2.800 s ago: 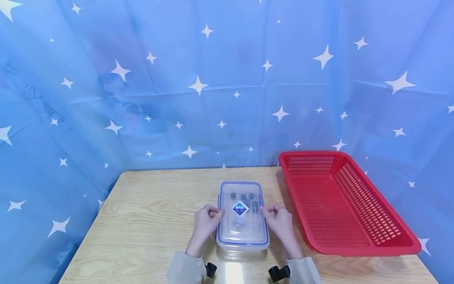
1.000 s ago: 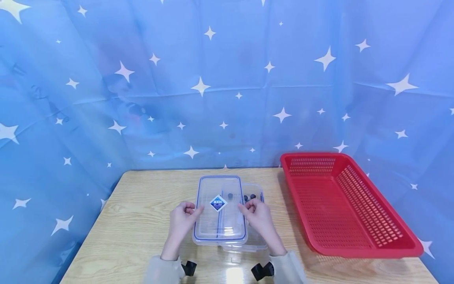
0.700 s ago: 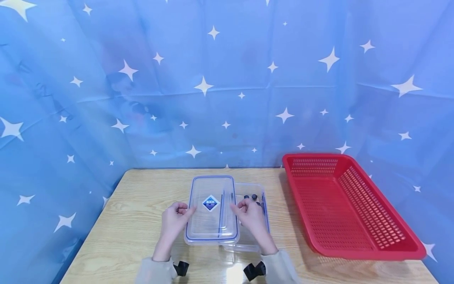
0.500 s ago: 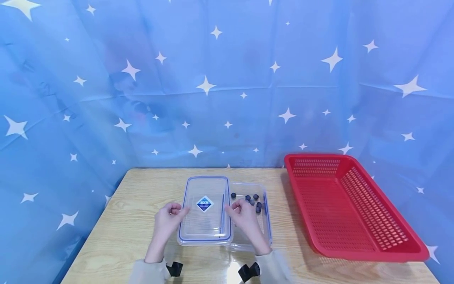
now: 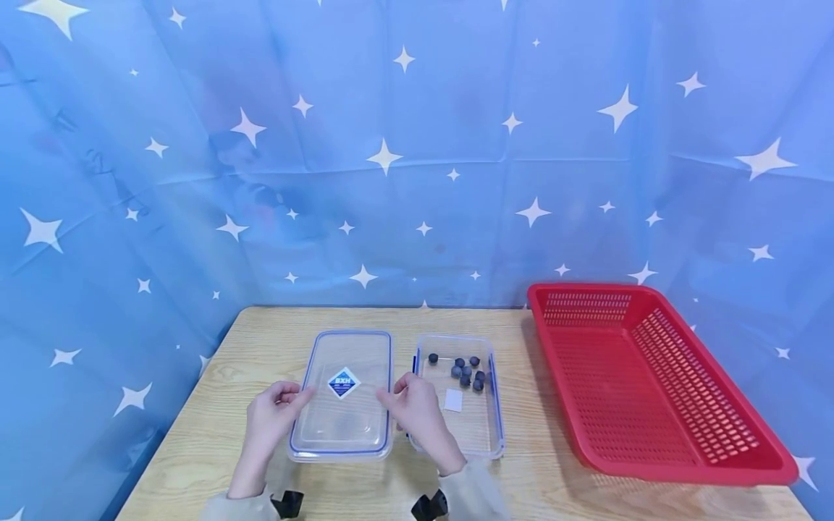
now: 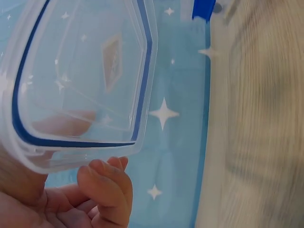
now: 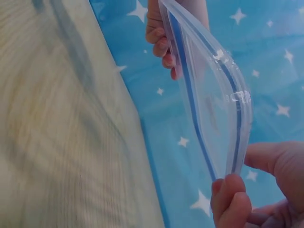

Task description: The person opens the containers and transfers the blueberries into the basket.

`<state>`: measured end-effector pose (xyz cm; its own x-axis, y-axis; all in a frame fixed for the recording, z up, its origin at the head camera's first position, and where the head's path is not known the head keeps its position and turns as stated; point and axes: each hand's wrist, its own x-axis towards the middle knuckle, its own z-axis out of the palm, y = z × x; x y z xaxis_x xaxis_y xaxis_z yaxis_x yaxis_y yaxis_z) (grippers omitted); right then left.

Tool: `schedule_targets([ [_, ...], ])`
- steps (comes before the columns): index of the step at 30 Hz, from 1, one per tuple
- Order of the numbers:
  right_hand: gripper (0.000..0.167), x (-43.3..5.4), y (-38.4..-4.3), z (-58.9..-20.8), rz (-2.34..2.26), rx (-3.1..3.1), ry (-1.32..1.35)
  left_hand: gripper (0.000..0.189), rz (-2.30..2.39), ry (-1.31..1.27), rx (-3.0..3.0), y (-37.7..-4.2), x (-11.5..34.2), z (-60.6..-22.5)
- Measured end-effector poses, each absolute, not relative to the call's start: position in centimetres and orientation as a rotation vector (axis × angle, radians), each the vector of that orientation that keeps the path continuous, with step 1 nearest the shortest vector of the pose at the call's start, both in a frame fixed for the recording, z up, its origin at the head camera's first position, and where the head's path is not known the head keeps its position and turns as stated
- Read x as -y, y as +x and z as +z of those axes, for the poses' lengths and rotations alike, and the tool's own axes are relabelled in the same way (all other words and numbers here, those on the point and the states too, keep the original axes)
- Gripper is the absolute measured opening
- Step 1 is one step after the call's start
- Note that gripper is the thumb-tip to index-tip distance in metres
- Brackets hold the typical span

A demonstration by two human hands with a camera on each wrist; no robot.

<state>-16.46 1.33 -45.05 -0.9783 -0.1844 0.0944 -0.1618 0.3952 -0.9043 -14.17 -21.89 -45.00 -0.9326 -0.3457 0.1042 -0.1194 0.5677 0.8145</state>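
Observation:
A clear plastic lid (image 5: 345, 423) with a blue seal and a diamond-shaped blue label is held level above the table, left of its box. My left hand (image 5: 274, 416) pinches the lid's left edge between thumb and fingers. On the opposite edge, my right hand (image 5: 417, 412) pinches it the same way, as the right wrist view also shows with the lid (image 7: 209, 104) seen nearly edge-on. The uncovered clear box (image 5: 478, 434) stands on the table beside my right hand, which hides part of its left wall. Several dark blueberries (image 5: 465, 380) and a small white square (image 5: 453, 400) lie inside it.
A large red plastic basket (image 5: 619, 405) with slotted sides stands on the right of the wooden table (image 5: 221, 376). Behind the table hangs a blue curtain (image 5: 443, 145) with white stars.
Both hands have lifted the lid off the box and carried it left. The box, hidden under the lid before, now lies uncovered with its blueberries in plain sight.

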Motion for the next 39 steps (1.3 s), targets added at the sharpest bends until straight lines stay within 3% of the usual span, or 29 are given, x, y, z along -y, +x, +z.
schedule_targets([
  [17,0.031,2.8,-15.0,-47.7,-1.353,-2.663,-0.324,0.031,-1.188,0.420,2.623,-12.4,25.4,-48.1],
  [39,0.031,4.4,-14.9,-50.6,-0.858,-2.972,-0.511,0.028,-0.978,0.366,2.877,-11.6,25.7,-50.3],
])
